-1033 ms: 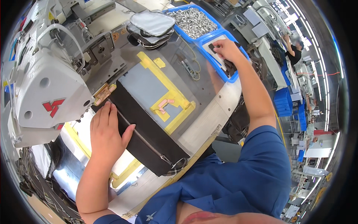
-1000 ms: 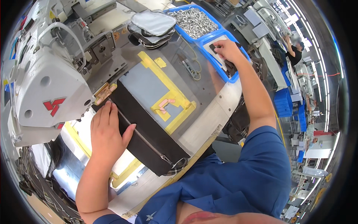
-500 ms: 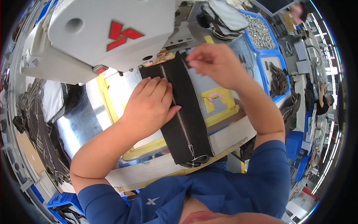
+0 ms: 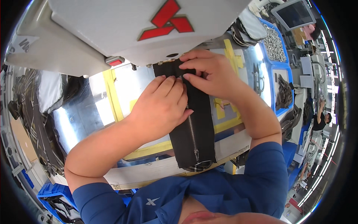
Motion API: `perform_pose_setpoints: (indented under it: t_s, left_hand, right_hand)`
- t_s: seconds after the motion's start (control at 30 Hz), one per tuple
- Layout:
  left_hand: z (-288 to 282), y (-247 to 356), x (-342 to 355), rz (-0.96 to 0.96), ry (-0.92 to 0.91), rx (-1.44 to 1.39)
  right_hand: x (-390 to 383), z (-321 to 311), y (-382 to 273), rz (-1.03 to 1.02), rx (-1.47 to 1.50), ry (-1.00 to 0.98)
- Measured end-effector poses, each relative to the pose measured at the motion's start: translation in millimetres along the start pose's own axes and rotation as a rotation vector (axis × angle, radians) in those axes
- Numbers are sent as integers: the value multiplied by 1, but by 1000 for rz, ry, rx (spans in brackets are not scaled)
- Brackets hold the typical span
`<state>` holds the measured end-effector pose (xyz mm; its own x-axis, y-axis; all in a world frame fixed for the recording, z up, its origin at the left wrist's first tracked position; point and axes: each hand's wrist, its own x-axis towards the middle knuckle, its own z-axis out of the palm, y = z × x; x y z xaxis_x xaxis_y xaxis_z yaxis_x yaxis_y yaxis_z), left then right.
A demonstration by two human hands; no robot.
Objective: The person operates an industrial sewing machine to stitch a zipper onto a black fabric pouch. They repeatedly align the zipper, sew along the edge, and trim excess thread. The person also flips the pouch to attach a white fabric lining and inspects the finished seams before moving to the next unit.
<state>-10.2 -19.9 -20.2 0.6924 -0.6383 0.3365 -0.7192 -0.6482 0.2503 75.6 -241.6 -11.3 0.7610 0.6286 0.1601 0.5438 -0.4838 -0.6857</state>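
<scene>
A long black fabric strip (image 4: 201,127) with a silver zipper (image 4: 192,136) lies below a white machine head (image 4: 112,22) with a red emblem. My left hand (image 4: 158,104) rests on the strip's left side and zipper, fingers slightly bent and lying on the cloth. At the strip's top, beside the machine's lower edge, my right hand (image 4: 209,74) touches the cloth with its fingertips, thumb and index finger apart; whether a small dark piece is under them cannot be made out. Yellow tape (image 4: 110,97) marks the plate beneath.
Blue trays at right hold metal fittings (image 4: 275,43) and dark pieces (image 4: 284,93). Scissors (image 4: 257,78), stacked pouches (image 4: 251,24) and a screen (image 4: 294,14) are nearby. Fabric (image 4: 41,138) heaps at left; a blue crate (image 4: 56,190) sits below. A co-worker (image 4: 320,117) is far right.
My right hand has come from the dark-piece tray, where it gripped a dark piece, to the strip's top. The view has turned, and the strip now appears more upright under the machine.
</scene>
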Motion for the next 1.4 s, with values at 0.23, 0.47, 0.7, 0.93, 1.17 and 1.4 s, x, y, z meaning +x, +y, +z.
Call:
perform_pose_setpoints:
  t_s: [0.23,0.47,0.7,0.93,1.17,1.4]
  left_hand:
    - [-1,-1,0,-2,6,-4]
    - [0,-1,-1,-4,6,-8]
    - [1,-1,0,-4,4,-11]
    - [0,-2,0,-16,26,-19]
    - [0,-4,-1,-115,72,-12]
    - [1,-8,1,-161,34,4]
  right_hand:
    - [1,2,3,-43,-60,-20]
    - [2,5,6,-154,-133,-13]
    - [3,4,6,-191,-178,-44]
    - [3,6,9,-236,-200,-43]
    - [3,5,3,-201,-209,-55]
    - [3,4,5,-241,-211,-43]
